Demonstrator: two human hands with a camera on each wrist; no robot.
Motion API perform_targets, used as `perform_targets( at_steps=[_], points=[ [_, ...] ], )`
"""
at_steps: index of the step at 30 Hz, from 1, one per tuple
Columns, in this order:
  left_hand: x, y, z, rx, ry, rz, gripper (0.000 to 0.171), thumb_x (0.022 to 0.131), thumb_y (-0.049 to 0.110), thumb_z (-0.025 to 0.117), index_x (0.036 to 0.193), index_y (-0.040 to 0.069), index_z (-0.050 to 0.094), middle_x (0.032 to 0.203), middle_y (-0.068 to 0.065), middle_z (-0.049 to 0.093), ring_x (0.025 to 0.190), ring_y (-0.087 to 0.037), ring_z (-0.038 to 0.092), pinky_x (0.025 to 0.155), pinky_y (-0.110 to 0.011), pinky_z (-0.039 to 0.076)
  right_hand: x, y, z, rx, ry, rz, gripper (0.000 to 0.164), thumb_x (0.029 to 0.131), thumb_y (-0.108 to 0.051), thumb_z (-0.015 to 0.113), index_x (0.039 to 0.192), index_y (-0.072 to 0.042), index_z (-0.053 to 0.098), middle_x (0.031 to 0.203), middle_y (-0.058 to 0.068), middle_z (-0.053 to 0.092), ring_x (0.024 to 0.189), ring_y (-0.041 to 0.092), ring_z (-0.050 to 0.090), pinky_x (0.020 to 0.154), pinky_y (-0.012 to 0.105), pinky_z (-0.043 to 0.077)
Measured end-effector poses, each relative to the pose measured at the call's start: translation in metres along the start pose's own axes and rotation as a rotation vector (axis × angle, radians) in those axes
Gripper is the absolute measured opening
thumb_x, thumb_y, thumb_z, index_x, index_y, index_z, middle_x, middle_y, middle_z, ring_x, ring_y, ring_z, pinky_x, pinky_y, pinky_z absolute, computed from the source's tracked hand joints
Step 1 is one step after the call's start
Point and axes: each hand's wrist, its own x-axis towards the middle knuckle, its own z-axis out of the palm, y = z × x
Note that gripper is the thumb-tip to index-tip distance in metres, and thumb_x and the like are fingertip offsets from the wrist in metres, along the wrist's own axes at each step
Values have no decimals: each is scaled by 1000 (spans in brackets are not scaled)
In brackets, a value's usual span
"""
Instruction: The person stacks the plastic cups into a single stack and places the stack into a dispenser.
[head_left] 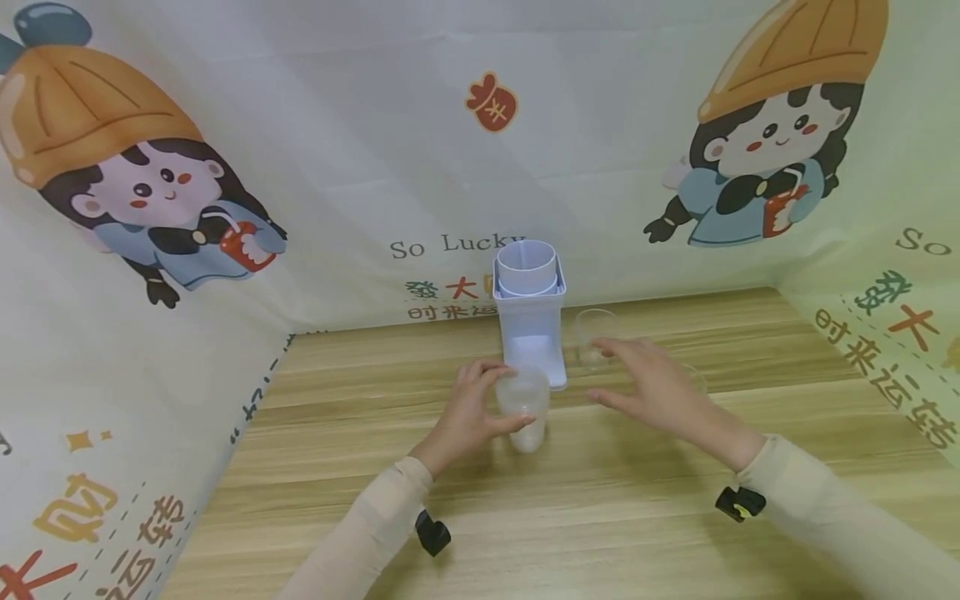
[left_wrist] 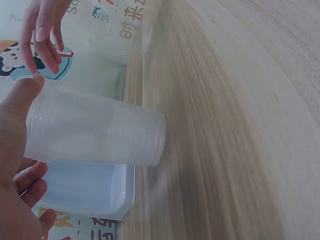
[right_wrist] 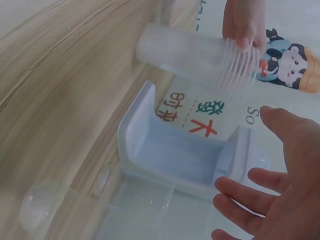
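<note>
A stack of translucent plastic cups [head_left: 523, 390] stands in front of a pale blue-white holder [head_left: 531, 321]. My left hand [head_left: 467, 408] grips the stack near its top, the thumb on the near side and fingers on the far side. In the right wrist view, several nested rims show at the mouth of the stack [right_wrist: 187, 52]. My right hand [head_left: 663, 398] is held apart from the stack, over the table right of the holder, with fingers spread and nothing between them. Behind its fingertips stands a clear cup [head_left: 596, 321].
The holder has a round tube [head_left: 527, 268] on top and an open-fronted lower bay. Part of another clear rim [head_left: 697, 377] shows behind my right wrist. A wood-grain table [head_left: 585, 533] lies below, with printed cloth walls [head_left: 360, 125] at the back and sides.
</note>
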Motion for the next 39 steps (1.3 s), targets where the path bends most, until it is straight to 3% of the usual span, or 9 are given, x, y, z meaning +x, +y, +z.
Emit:
perform_targets(
  at_steps=[20, 33, 39],
  points=[
    [0, -2, 1, 11, 20, 36, 69, 69, 33, 90, 125, 5, 63, 133, -15, 54, 130, -35, 43, 110, -54, 39, -15, 42, -18, -102, -53, 87, 78, 84, -45, 75, 143, -2, 47, 136, 23, 59, 123, 46, 54, 104, 64, 40],
    [1, 1, -2, 1, -15, -7, 71, 69, 35, 90, 127, 5, 62, 137, -16, 52, 132, -36, 40, 112, -55, 37, -26, 55, -35, -145, -235, 145, 83, 81, -53, 75, 143, -5, 48, 141, 26, 55, 128, 53, 47, 103, 71, 36],
    [3, -1, -2, 8, -29, -16, 73, 68, 36, 90, 128, 6, 61, 138, -14, 51, 133, -36, 38, 113, -54, 36, -29, 58, -39, -145, -293, 154, 81, 79, -42, 79, 142, -4, 48, 138, 27, 56, 124, 56, 49, 100, 71, 39]
  ],
)
